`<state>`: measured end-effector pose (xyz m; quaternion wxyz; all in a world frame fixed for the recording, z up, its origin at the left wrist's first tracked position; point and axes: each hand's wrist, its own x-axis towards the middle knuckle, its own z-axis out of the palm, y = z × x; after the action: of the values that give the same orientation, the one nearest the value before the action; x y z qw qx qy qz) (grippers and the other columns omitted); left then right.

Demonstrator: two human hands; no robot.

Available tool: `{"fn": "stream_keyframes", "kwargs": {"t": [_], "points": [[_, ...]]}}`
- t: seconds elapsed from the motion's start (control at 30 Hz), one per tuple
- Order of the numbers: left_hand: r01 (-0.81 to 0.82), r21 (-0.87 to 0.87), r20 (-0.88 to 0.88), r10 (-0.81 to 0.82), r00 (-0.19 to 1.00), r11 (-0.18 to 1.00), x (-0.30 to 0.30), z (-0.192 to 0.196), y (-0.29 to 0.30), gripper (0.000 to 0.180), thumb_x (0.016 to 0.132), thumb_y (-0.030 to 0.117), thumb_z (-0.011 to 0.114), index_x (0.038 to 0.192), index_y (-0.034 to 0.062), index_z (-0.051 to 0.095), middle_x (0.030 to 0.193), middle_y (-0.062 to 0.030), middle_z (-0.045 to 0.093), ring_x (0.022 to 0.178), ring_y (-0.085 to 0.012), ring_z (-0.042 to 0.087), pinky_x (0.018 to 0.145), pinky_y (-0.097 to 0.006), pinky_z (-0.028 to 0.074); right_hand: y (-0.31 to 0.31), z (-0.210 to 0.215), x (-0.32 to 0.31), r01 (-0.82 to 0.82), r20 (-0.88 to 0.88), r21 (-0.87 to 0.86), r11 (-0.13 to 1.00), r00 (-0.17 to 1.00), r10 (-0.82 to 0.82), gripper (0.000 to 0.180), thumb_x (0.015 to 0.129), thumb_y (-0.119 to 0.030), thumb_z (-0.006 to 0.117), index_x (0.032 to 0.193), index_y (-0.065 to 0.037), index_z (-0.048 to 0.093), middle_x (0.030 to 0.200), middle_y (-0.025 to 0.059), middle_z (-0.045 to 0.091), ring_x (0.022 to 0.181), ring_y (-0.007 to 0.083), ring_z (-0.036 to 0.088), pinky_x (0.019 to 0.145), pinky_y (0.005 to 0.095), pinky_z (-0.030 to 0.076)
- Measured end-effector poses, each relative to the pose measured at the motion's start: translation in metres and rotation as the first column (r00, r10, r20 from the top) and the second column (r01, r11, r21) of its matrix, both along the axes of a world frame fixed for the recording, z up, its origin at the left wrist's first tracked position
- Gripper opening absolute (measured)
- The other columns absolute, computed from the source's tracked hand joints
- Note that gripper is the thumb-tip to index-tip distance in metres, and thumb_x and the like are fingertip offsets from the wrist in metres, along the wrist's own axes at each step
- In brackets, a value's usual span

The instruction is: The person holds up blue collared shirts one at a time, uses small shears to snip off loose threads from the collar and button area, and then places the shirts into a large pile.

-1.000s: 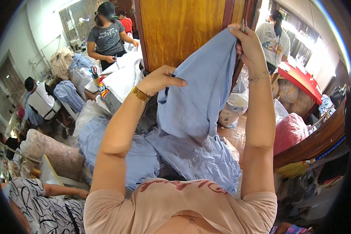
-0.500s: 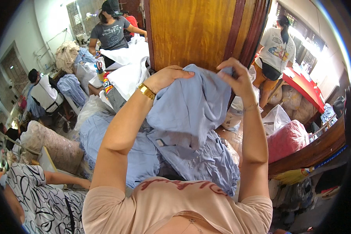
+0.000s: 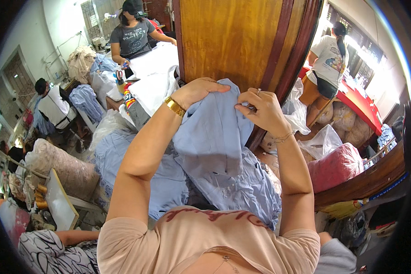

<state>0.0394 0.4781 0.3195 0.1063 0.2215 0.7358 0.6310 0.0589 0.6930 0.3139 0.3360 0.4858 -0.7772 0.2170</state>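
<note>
Both my hands hold up a light blue garment (image 3: pixel 210 132) in front of the wooden panel. My left hand (image 3: pixel 201 91), with a gold watch on the wrist, grips its top edge, thumb lying over the cloth. On the other side, my right hand (image 3: pixel 262 108) pinches the garment's right edge between thumb and fingers. The cloth hangs in folds between them, over a heap of similar blue garments. One part of the heap (image 3: pixel 144 171) spreads at the left, and another blue garment with pale buttons (image 3: pixel 244 185) lies at the right.
A brown wooden panel (image 3: pixel 228 36) stands directly ahead. White cloth (image 3: pixel 153 93) and scissors (image 3: pixel 119 75) lie at the left, near a standing person (image 3: pixel 132 36). A pink stuffed bag (image 3: pixel 338 164) sits at the right. Another person (image 3: pixel 329 59) stands by a red table (image 3: pixel 360 105).
My right hand has moved left and down and now pinches the garment's edge. The cloth hangs narrower. At the lower left, a person in patterned clothing has shifted lower.
</note>
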Motion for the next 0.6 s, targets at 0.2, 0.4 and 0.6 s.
{"fn": "stream_keyframes", "kwargs": {"t": [0.2,0.4,0.6], "points": [[-0.029,0.006,0.094,0.029,0.995,1.000,0.002,0.000,-0.001,0.032,0.079,0.024,0.060,0.096,-0.0031,0.062,0.097,-0.0100,0.062,0.092,-0.0136,0.055,0.079,-0.024,0.041,0.000,0.000,-0.004,-0.029,-0.073,0.042,0.999,0.997,0.032,0.016,0.067,-0.010,0.067,0.081,-0.009,0.059,0.063,0.0040,0.052,0.054,0.0194,0.054,0.049,0.0297,0.042],[-0.035,0.033,0.049,0.034,0.998,0.999,-0.003,-0.007,-0.005,0.030,0.080,0.020,0.059,0.098,-0.0032,0.061,0.099,-0.0090,0.061,0.090,-0.0123,0.056,0.080,-0.023,0.043,-0.008,-0.004,-0.002,-0.057,0.004,-0.062,0.996,0.998,0.058,0.009,0.070,-0.012,0.064,0.077,-0.011,0.059,0.063,0.0021,0.053,0.052,0.0183,0.055,0.052,0.0290,0.044],[-0.025,0.162,0.171,-0.003,0.985,0.987,-0.014,-0.019,-0.011,0.028,0.080,0.018,0.059,0.098,-0.0030,0.061,0.097,-0.0081,0.062,0.086,-0.0124,0.059,0.077,-0.023,0.046,-0.005,-0.013,-0.010,0.029,-0.038,-0.079,0.996,0.999,-0.032,0.007,0.072,-0.009,0.063,0.078,-0.009,0.060,0.067,0.0038,0.057,0.055,0.0171,0.056,0.053,0.0293,0.044]]}}
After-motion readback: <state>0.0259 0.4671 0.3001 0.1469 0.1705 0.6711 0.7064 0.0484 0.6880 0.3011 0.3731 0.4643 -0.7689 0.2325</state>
